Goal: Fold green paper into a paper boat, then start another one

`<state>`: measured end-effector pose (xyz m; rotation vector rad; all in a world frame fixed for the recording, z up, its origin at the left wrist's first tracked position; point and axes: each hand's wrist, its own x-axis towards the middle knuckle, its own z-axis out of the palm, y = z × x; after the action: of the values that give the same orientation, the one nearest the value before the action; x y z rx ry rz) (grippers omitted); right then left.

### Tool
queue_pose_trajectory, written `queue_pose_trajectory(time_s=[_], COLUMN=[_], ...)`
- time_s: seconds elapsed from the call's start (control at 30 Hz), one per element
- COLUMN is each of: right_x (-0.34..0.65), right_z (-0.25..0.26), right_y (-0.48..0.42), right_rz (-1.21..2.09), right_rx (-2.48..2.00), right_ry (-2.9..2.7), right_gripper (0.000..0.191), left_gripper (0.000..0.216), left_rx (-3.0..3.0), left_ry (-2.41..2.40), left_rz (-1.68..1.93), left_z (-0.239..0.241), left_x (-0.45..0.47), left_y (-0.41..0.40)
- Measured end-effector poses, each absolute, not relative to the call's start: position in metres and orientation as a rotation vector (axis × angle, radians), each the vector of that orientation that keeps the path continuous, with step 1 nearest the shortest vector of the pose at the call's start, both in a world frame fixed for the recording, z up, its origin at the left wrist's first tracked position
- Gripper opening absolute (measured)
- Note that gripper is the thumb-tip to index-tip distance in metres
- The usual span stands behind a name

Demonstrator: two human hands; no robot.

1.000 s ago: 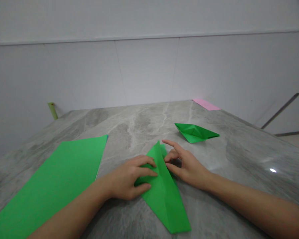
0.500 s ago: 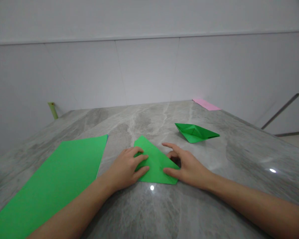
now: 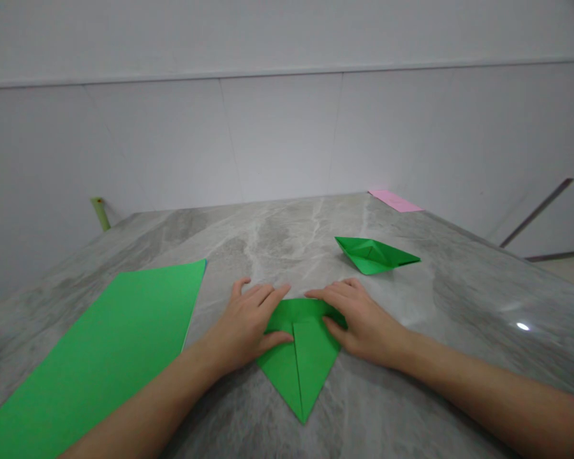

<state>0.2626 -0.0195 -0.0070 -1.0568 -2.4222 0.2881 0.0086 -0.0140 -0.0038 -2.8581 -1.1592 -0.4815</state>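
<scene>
A folded green paper (image 3: 312, 366) lies on the table in front of me, its point toward me and a seam running down its middle. A strip runs along its far edge. My left hand (image 3: 251, 322) grips its left side, thumb on top and index finger at the far edge. At the right upper corner, my right hand (image 3: 366, 322) holds the paper between thumb and fingers; that corner is partly hidden. Beyond my right hand stands a folded green paper boat (image 3: 375, 256).
Large green paper sheets (image 3: 115, 344) lie on the left, under my left forearm. A pink paper (image 3: 396, 201) rests at the far right edge of the grey marbled table (image 3: 277, 236). A yellow-green pipe-like piece (image 3: 100, 215) is by the white wall (image 3: 277, 140).
The folded paper has been turned so its point now faces me and its seam shows. Both hands have shifted to its far left and right sides.
</scene>
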Motion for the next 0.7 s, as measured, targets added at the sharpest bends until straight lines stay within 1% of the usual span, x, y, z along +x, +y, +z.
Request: queue_pose_trajectory(time_s=[0.1, 0.27, 0.33, 0.47, 0.57, 0.6, 0.7], right_x=[0.258, 0.253, 0.251, 0.251, 0.251, 0.251, 0.250], right_z=[-0.006, -0.009, -0.009, -0.007, -0.008, -0.008, -0.007], right_y=[-0.021, -0.023, -0.022, -0.021, -0.020, -0.020, -0.020], right_rz=[0.262, 0.197, 0.184, 0.125, 0.118, 0.120, 0.112], right_rx=[-1.088, -1.102, -1.097, -1.104, -1.122, -1.131, -1.162], right_ry=[-2.434, -2.422, -2.424, -2.432, -2.434, -2.437, -2.448], right_gripper=[0.038, 0.041, 0.035, 0.012, 0.010, 0.010, 0.009], left_gripper=[0.066, 0.058, 0.051, 0.020, 0.002, 0.000, 0.003], left_rx=[-2.863, -2.842, -2.846, -2.857, -2.852, -2.852, -2.851], left_ry=[-1.117, -1.067, -1.080, -1.134, -1.164, -1.170, -1.193], left_rz=[-0.487, -0.493, -0.495, -0.464, -0.435, -0.428, -0.417], left_z=[-0.005, -0.005, -0.005, -0.003, -0.003, -0.003, -0.004], left_x=[0.011, 0.015, 0.016, 0.015, 0.016, 0.016, 0.017], left_y=[-0.015, -0.016, -0.016, -0.015, -0.014, -0.015, -0.015])
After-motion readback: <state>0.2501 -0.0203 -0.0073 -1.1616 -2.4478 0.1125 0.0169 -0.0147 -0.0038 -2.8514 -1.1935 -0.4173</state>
